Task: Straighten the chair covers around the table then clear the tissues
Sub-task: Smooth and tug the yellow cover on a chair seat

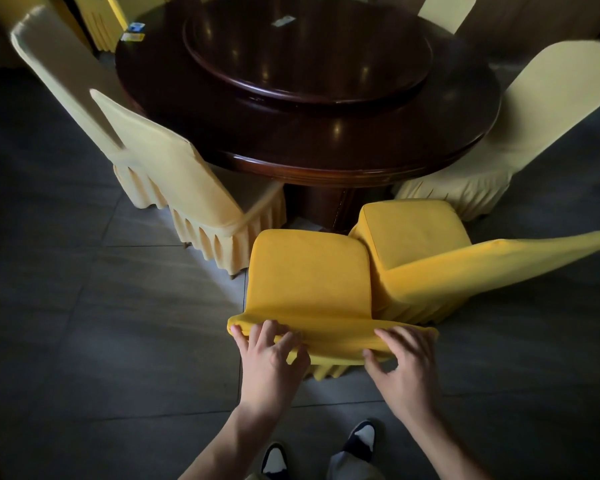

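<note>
A chair in a bright yellow cover (309, 271) stands right in front of me, its seat facing the round dark wooden table (326, 157). My left hand (271, 355) and my right hand (404, 362) both rest on the top edge of its backrest, fingers curled over and pinching the yellow fabric. A second yellow-covered chair (409, 233) stands close on its right, turned at an angle. Small tissue packets (132, 37) lie at the table's far left edge, and a small white one (282, 21) lies on the turntable.
Pale cream-covered chairs stand at the table's left (174, 181) and right (520, 140), with more at the back. A raised turntable (309, 60) fills the table's centre. Dark grey floor tiles (84, 323) surround everything. My shoes (361, 438) show at the bottom.
</note>
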